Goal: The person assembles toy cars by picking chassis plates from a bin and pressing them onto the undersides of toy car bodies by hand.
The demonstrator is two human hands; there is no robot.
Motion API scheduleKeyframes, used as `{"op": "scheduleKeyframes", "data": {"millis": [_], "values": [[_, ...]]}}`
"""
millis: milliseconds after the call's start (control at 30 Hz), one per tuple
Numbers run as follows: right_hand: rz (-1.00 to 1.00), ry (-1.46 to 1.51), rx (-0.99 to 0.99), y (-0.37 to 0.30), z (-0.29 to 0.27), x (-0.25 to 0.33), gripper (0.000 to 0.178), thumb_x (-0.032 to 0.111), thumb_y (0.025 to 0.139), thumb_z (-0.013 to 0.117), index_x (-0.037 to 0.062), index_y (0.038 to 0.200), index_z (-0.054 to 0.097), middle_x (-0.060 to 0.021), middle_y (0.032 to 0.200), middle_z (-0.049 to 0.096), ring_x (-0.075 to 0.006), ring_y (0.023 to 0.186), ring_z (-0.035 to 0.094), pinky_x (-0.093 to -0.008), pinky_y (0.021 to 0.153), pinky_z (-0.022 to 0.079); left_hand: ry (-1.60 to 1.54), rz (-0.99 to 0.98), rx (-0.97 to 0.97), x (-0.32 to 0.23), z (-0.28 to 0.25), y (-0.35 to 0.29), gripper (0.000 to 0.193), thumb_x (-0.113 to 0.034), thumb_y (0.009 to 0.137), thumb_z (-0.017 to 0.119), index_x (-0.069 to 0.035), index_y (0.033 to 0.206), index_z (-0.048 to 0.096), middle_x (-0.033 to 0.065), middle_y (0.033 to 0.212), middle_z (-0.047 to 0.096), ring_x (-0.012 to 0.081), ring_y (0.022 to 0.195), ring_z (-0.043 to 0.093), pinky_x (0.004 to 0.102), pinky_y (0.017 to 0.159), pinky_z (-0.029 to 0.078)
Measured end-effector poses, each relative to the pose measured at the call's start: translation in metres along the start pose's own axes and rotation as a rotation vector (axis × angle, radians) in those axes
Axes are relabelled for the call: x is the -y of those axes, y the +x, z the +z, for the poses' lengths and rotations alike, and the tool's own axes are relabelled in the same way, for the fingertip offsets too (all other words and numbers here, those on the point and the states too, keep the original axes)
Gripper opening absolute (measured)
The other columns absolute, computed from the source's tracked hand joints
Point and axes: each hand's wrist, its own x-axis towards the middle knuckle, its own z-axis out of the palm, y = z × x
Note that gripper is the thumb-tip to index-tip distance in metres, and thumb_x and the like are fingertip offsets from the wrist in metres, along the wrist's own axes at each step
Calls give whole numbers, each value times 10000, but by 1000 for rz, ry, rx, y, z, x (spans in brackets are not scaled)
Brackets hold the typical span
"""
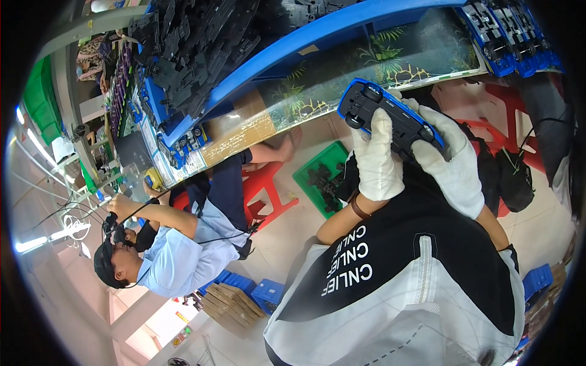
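A blue toy car (394, 119) is held tilted in front of my body, its black underside and wheels facing up. White gloves cover both my hands. My left hand (379, 160) grips the car's near side, a finger laid along the black base. On the other side my right hand (453, 161) is closed round the car's lower end, thumb on the underside. The gloves hide part of the car's edges. Just beyond it runs the edge of the workbench (317, 104).
A long blue bin (268, 55) on the bench is heaped with black plastic chassis parts (201, 55). More upturned blue cars (503, 36) line the far right. On the floor stands a green crate (317, 174) of dark parts. A seated co-worker (183, 244) is at left, near a red stool (265, 192).
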Motion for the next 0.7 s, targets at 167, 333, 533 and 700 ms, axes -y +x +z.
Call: {"op": "scheduleKeyframes", "data": {"millis": [167,333,533,700], "values": [[-48,-126,24,-1,0,7,562,56,820,670,-41,1313,419,-128,1279,526,-170,1144,516,-295,974,407,-95,-10,-32,-1,3,0,360,-242,934,563,-61,1221,444,88,1107,580,222,969,617,344,843,525],[101,164,-15,-2,0,2,645,130,773,755,-32,1309,435,-124,1305,492,-177,1206,467,-320,1035,357,-96,-16,-38,2,3,-1,348,-243,934,563,-64,1207,444,86,1087,582,221,954,620,343,831,533],[-98,-30,52,-3,0,0,580,12,810,678,-56,1313,397,-154,1328,488,-197,1203,479,-325,1018,384,-91,9,-129,2,8,-4,361,-249,932,566,-69,1217,438,84,1083,582,220,949,622,340,810,537],[-29,155,26,-3,0,-6,557,-7,815,658,-40,1312,408,-147,1330,491,-203,1201,485,-331,1017,385,-61,55,-102,6,7,-6,362,-247,933,564,-59,1218,443,90,1091,581,220,955,620,342,824,534]]}}
